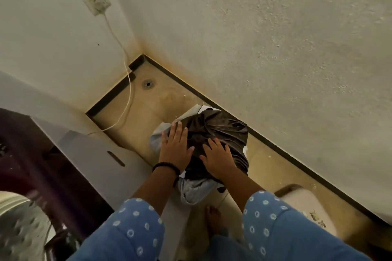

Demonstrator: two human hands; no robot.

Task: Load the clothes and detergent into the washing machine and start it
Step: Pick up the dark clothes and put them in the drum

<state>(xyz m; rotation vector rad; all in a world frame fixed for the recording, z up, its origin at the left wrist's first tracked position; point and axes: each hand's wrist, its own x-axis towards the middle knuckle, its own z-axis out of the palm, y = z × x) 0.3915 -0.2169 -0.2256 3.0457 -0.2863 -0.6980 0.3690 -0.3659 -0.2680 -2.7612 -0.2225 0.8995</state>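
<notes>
— What's at the centre of the frame?
— A person in blue dotted sleeves bends over a heap of clothes (220, 131), dark brown satin on top of pale blue fabric, on the tiled floor (131, 121) by the wall.
— And the hands?
— Left hand (176, 146), black bracelet at the wrist, lies flat, fingers spread wide. Right hand (216, 157) presses the brown cloth, fingers slightly bent.
— The washing machine?
— Lower left, washing machine (42, 154) with lid up, drum showing.
</notes>
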